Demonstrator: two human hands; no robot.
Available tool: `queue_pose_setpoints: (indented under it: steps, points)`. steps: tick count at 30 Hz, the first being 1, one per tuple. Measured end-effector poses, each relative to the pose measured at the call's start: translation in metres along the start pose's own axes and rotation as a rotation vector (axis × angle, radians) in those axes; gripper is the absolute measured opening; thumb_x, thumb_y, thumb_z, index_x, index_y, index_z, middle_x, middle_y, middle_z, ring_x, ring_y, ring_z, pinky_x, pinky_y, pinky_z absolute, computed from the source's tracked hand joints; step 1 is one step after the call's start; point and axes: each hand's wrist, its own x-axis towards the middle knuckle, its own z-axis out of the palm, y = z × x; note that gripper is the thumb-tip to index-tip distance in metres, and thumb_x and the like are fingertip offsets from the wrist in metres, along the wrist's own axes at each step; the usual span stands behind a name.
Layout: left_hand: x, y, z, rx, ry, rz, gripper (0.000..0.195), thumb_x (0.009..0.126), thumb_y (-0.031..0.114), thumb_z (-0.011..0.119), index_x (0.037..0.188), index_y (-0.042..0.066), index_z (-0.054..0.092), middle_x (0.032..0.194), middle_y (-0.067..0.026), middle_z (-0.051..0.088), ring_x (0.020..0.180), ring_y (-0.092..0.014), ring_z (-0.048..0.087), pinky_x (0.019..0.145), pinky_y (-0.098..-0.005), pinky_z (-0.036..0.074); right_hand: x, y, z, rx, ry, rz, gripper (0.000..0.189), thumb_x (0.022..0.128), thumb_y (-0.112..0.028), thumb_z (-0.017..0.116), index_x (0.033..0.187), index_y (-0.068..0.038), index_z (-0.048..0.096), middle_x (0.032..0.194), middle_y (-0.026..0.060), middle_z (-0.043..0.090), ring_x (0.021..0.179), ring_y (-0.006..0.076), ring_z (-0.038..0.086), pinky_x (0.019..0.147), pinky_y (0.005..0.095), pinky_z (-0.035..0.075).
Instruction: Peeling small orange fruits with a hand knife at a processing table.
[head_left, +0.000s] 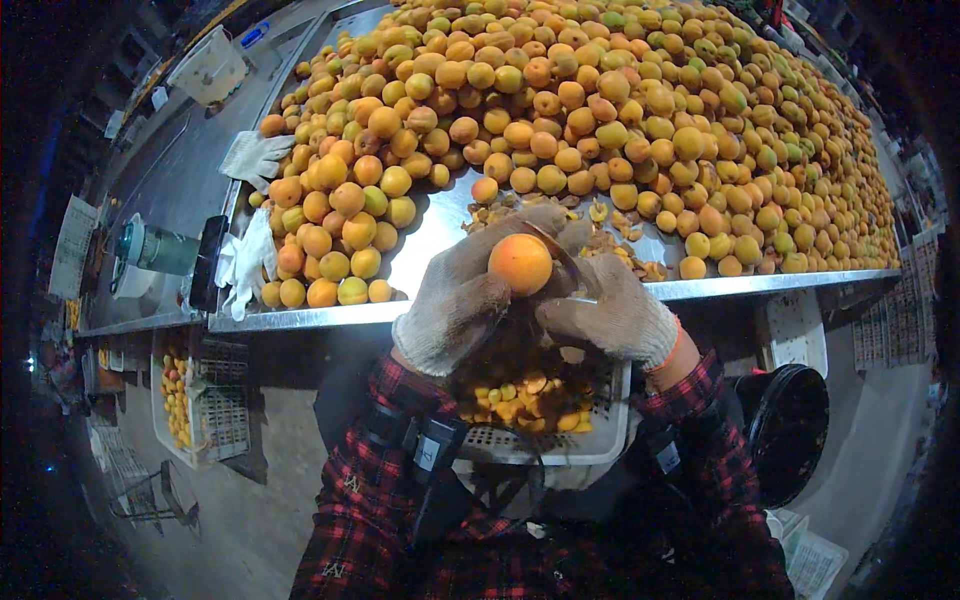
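Note:
In a dirty knit work glove, my left hand (461, 296) is closed around a whole orange apricot (520, 264) above the table's front edge. My right hand (619, 307), gloved the same way, is close against the fruit's right side. A thin blade-like tool, apparently a knife (553, 244), slants from its fingers behind the apricot; its grip is mostly hidden. Below both hands, a white plastic crate (619, 420) contains cut apricot pieces (525, 405), partly in shadow. Pits and scraps (626, 255) lie on the metal table just beyond the hands.
A large heap of apricots (600, 135) covers much of the metal table (442, 225). White gloves (251, 262), a dark phone-like slab (208, 262) and a bottle (161, 247) are at left. A fruit crate (199, 442) stands below left, a black bucket (787, 435) at right.

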Motion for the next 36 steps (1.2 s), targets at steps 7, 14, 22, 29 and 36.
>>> queue_pose_setpoints:
  steps: [7, 14, 22, 29, 36]
  points:
    - [-0.004, 0.016, 0.006, 0.14, -0.06, -0.106, 0.076, 0.08, 0.04, 0.071, 0.132, -0.008, 0.043, 0.126, -0.0148, 0.054, 0.114, -0.023, 0.054, 0.099, -0.0333, 0.042, 0.002, 0.02, 0.007, 0.165, 0.01, -0.394, 0.038, 0.079, -0.01, 0.07, 0.115, -0.004, 0.06, 0.102, 0.0053, 0.064, 0.092, 0.0153, 0.06, 0.082, 0.0287, 0.049]
    - [-0.02, 0.014, -0.002, 0.297, 0.055, -0.158, 0.07, 0.084, 0.05, 0.063, 0.129, -0.002, 0.047, 0.123, -0.0133, 0.057, 0.106, -0.022, 0.057, 0.092, -0.0327, 0.046, 0.002, 0.019, 0.015, 0.284, -0.045, -0.561, 0.054, 0.075, -0.016, 0.078, 0.123, -0.003, 0.056, 0.117, 0.0084, 0.06, 0.111, 0.0198, 0.055, 0.098, 0.0338, 0.043]
    - [-0.018, 0.022, 0.002, 0.461, -0.055, -0.14, 0.066, 0.087, 0.053, 0.057, 0.123, -0.002, 0.053, 0.113, -0.0138, 0.062, 0.101, -0.02, 0.059, 0.088, -0.033, 0.047, 0.004, 0.014, 0.014, -0.063, -0.203, -0.263, 0.034, 0.084, -0.024, 0.069, 0.111, -0.004, 0.063, 0.095, 0.0041, 0.066, 0.093, 0.0125, 0.061, 0.08, 0.0265, 0.049]
    - [-0.005, -0.017, -0.015, 0.942, 0.143, 0.233, 0.037, 0.098, 0.028, 0.046, 0.113, -0.003, 0.059, 0.101, -0.013, 0.066, 0.092, -0.018, 0.062, 0.078, -0.0301, 0.049, 0.011, 0.021, 0.023, 0.082, 0.093, -0.171, 0.018, 0.079, -0.006, 0.061, 0.096, 0.002, 0.06, 0.069, 0.0047, 0.062, 0.055, 0.0105, 0.056, 0.05, 0.0275, 0.045]
    - [0.003, -0.002, -0.001, 0.669, 0.169, -0.013, 0.031, 0.093, 0.019, 0.054, 0.115, -0.002, 0.059, 0.101, -0.0115, 0.067, 0.094, -0.017, 0.063, 0.084, -0.0289, 0.05, 0.021, 0.038, 0.026, -0.384, 0.276, -0.205, 0.018, 0.07, -0.007, 0.058, 0.084, 0.004, 0.061, 0.076, 0.0241, 0.062, 0.075, 0.0401, 0.063, 0.069, 0.0427, 0.051]
